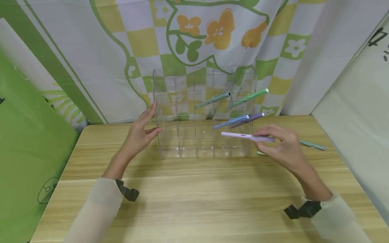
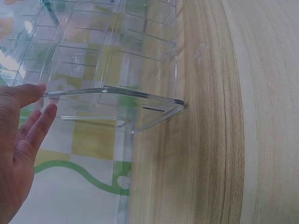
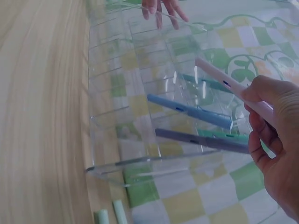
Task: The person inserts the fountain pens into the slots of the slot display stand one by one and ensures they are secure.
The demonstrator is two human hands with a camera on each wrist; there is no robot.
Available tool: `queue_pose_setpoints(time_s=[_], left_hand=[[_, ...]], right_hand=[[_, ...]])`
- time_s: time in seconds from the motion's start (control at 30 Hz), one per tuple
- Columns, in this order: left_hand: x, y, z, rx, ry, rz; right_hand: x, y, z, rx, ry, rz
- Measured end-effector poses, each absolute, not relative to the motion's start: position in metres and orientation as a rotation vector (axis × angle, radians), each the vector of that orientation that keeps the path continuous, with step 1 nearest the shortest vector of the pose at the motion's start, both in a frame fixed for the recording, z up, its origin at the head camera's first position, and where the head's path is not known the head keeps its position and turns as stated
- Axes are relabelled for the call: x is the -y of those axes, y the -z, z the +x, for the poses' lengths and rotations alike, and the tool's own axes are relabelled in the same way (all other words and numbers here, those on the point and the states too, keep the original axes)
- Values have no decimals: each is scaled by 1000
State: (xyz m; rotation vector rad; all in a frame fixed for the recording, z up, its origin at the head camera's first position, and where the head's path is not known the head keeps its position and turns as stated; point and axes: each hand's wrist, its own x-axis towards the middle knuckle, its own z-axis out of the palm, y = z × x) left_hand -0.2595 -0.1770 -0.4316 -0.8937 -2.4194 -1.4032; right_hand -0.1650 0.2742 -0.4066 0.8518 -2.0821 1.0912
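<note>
Hands both grip: right hand (image 1: 281,146) a lilac pen (image 1: 237,135), left hand (image 1: 136,136) a clear rack (image 1: 190,142) (its side).

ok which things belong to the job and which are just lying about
Job, likely:
- clear plastic compartmented rack
- slim lilac pen
- racked blue pen, purple pen, green pen, teal pen
- two loose greenish pens

Just around:
- yellow-green checked cloth
- bright green fabric

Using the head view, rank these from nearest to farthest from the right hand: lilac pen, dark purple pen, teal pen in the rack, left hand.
1. Lilac pen: held in the right hand.
2. Dark purple pen: rack's right side.
3. Teal pen: higher, farther left.
4. Left hand: at the rack's left edge.
</note>
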Motion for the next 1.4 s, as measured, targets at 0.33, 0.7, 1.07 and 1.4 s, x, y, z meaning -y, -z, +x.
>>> queue_pose_setpoints(time_s=[0.33, 0.7, 1.07, 1.4], left_hand=[[177, 432, -260, 2413, 1410, -898], [178, 433, -260, 2422, 1433, -886], [177, 433, -261, 2422, 1412, -890], [177, 434, -260, 2407, 1425, -897]], right_hand=[[-252, 397, -173, 2063, -1111, 810], [-231, 390, -183, 2143, -1056, 723], [-213, 392, -197, 2145, -937, 779], [-199, 392, -205, 2160, -937, 764]])
